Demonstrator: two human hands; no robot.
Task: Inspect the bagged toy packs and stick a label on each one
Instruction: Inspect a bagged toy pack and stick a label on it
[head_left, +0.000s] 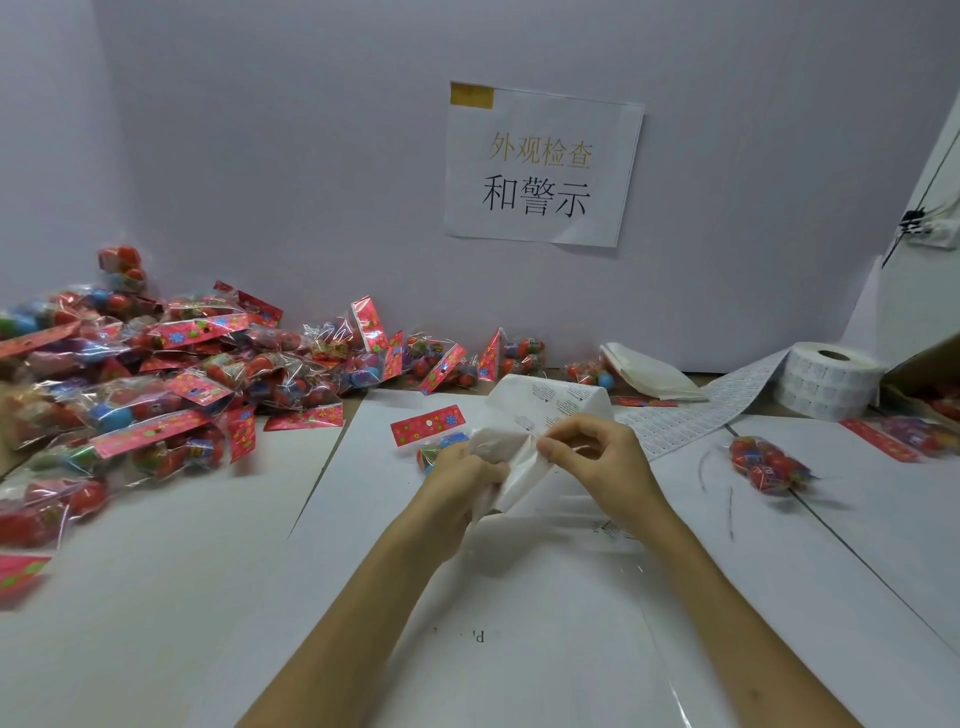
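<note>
Both hands are gripping a white label strip (524, 447) at the centre of the frame. The left hand (460, 480) is curling its fingers round the crumpled lower part, and the right hand (597, 449) is pinching the strip's edge between thumb and forefinger. Above the hands the strip is arching up, showing small printed labels.

A pack (428, 434) with a red header is lying on the table (156, 597) just behind the left hand, partly hidden by it. At the left of the frame a pile (156, 374) of packs is spreading along the wall. Another pack (769, 465) is lying alone at the right, well apart from the hands. A roll (826, 382) of labels is standing at the far right, its tape running across the table towards the right hand; whether it joins the held strip cannot be told. A sign (540, 166) is hanging on the wall above.
</note>
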